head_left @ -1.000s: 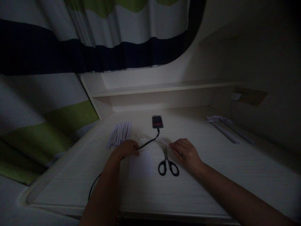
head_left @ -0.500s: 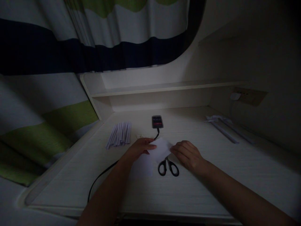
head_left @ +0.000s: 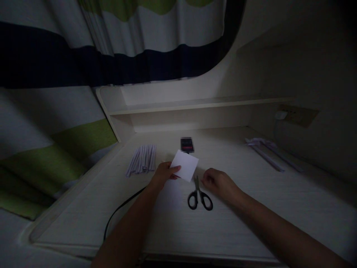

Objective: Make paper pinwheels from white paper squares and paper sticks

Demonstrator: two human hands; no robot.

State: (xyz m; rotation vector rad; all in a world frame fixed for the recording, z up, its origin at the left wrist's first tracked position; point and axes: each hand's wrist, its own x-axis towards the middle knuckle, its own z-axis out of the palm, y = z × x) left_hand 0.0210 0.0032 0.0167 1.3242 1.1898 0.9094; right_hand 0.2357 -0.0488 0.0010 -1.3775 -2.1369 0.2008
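A square white piece of paper (head_left: 185, 165) is pinched at its lower left edge between the thumb and fingers of my left hand (head_left: 163, 175). It is held tilted above the desk. My right hand (head_left: 219, 183) rests apart from the paper, fingers curled in with nothing visible in them. Just left of that hand lies a pair of scissors (head_left: 198, 193) with black handles, its blades pointing away from me. Another white sheet (head_left: 168, 195) lies flat on the desk below my left hand, partly covered by my wrist.
Several rolled paper tubes (head_left: 141, 160) lie in a bundle at left. A small dark device (head_left: 187, 145) sits behind the held paper. A black cord (head_left: 119, 208) runs past my left forearm. At right, long paper strips (head_left: 264, 154) lie near the wall socket (head_left: 297, 115).
My right hand has let go of the paper and curled its fingers. My left hand has raised the paper and turned it, uncovering the scissor blades.
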